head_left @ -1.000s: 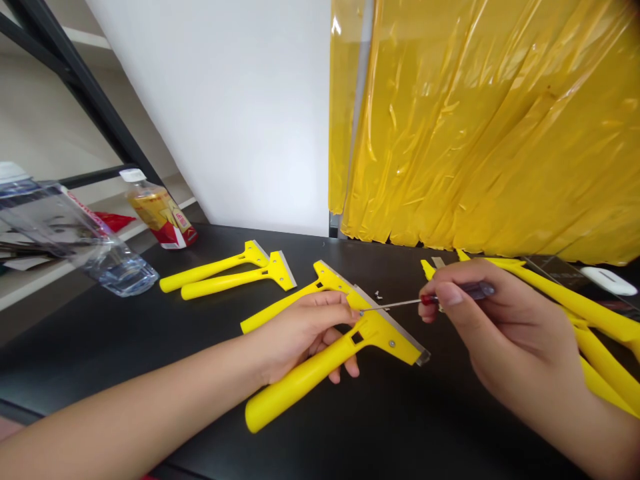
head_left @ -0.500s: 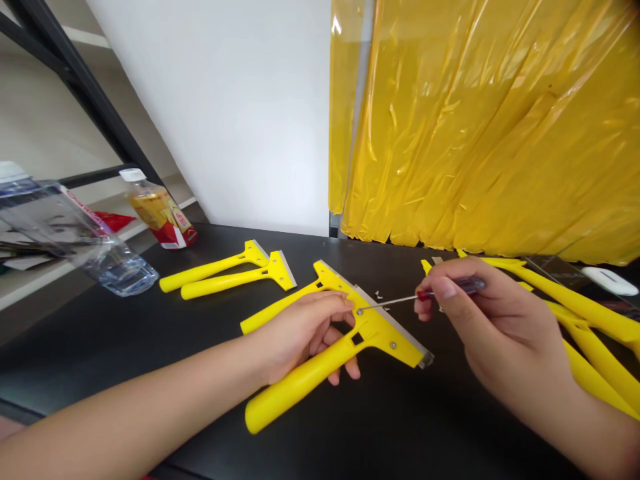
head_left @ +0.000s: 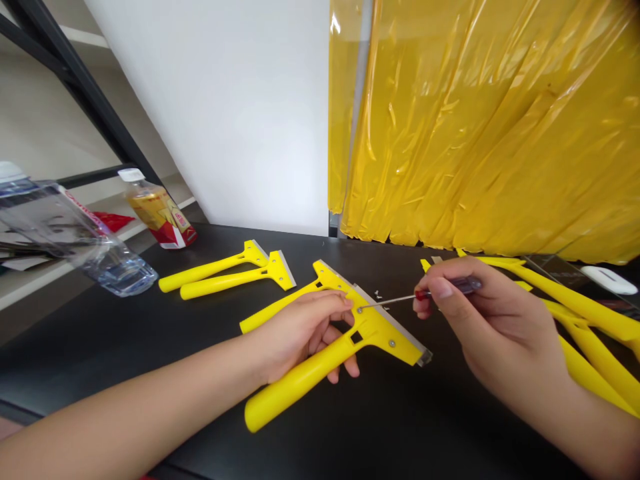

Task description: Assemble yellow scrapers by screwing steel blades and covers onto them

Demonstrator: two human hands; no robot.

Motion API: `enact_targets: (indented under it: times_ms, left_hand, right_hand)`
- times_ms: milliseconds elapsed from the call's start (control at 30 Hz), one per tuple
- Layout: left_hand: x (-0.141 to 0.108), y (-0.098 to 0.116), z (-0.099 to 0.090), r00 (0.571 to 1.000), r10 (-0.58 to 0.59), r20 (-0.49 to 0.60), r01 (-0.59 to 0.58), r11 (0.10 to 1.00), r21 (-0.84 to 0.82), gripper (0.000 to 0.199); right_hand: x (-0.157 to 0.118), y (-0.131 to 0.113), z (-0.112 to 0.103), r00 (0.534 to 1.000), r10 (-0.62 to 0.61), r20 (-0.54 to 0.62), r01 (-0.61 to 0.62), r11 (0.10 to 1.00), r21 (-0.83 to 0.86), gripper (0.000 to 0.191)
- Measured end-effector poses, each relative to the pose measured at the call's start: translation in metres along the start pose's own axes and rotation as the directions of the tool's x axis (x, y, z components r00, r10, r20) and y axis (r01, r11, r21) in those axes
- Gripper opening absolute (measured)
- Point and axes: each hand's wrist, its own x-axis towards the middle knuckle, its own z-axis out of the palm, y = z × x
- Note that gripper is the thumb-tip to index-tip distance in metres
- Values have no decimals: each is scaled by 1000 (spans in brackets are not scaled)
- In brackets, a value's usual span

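My left hand (head_left: 300,337) grips a yellow plastic scraper (head_left: 373,331) at its head, with the fingers curled under it. A steel blade (head_left: 397,327) runs along the scraper's far edge. My right hand (head_left: 485,320) pinches a slim screwdriver (head_left: 395,300) with a red collar and dark translucent handle. Its shaft tip rests on a small screw (head_left: 359,310) in the scraper head. Beneath the held scraper lies a second yellow scraper (head_left: 280,315), partly hidden by my left hand.
Two yellow scrapers (head_left: 225,272) lie at the table's far left, and several more (head_left: 585,313) lie at the right. Tiny metal bits (head_left: 379,294) sit near the blade. Behind stand a water bottle (head_left: 115,267), a drink bottle (head_left: 159,213) and a yellow plastic strip curtain (head_left: 475,120).
My right hand and the screwdriver handle have shifted slightly left, with the tip staying at the screw. My left hand and the scraper have barely moved.
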Motion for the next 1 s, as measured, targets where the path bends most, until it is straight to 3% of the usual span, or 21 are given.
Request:
enact_targets:
  times_ms: [267, 500, 1000]
  left_hand:
    - [1, -1, 1, 998, 36, -52, -36, 999, 2, 21]
    - [1, -1, 4, 987, 17, -162, -16, 1000, 5, 21]
    - [1, -2, 6, 983, 6, -184, 8, 997, 76, 25]
  right_hand:
    - [-2, 0, -3, 999, -40, -23, 39, 998, -57, 7]
    - [-4, -5, -4, 996, -88, -12, 86, 992, -97, 7]
    - [-2, -8, -5, 987, -143, 69, 156, 952, -264, 5]
